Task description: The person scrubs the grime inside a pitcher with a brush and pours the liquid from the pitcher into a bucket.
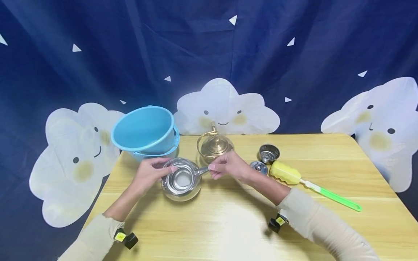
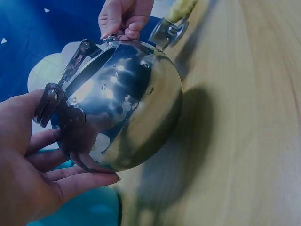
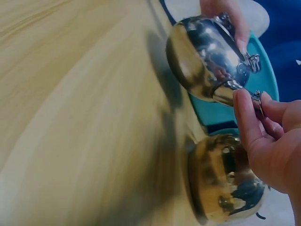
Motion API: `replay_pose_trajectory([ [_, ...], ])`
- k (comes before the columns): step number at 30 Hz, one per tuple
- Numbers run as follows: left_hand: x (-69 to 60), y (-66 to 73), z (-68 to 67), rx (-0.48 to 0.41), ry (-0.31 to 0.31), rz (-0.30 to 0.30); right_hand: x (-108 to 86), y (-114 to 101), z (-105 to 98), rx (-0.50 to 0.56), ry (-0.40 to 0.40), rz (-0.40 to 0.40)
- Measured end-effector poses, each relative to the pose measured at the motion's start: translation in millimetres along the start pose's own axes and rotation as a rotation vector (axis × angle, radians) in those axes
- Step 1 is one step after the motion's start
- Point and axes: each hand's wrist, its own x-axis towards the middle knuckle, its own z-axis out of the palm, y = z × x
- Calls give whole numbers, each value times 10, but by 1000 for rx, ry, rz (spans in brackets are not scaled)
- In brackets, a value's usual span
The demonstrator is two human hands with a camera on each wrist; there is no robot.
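Note:
A shiny steel teapot point(image 1: 181, 181) without its lid is held between both hands, its round mouth facing up in the head view. My left hand point(image 1: 151, 173) grips the side of its body, thumb at the rim and fingers under the belly. My right hand point(image 1: 226, 166) pinches the end of the spout point(image 3: 228, 92). Small drops or spots dot the metal in the left wrist view. Its shadow lies apart from the body there, so the teapot appears raised off the table. Behind the right hand stands a gold-toned teapot point(image 1: 217, 145) with its lid on.
A light blue bucket point(image 1: 143, 128) stands at the back left, close behind the left hand. Right of the right hand lie a perforated steel strainer point(image 1: 269, 153), a small lid point(image 1: 259, 167) and a yellow sponge brush point(image 1: 285, 173) with a green handle, on the wooden table point(image 1: 202, 232).

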Motion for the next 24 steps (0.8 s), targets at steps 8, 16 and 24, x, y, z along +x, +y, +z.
replay_pose_trajectory([
  [8,33,-113,-8,9,16,4,31,101,93,42,1,24],
  [16,55,-142,-15,53,41,-71,47,169,119,78,15,38],
  [24,97,-187,-4,10,46,-179,69,201,181,179,73,29],
])
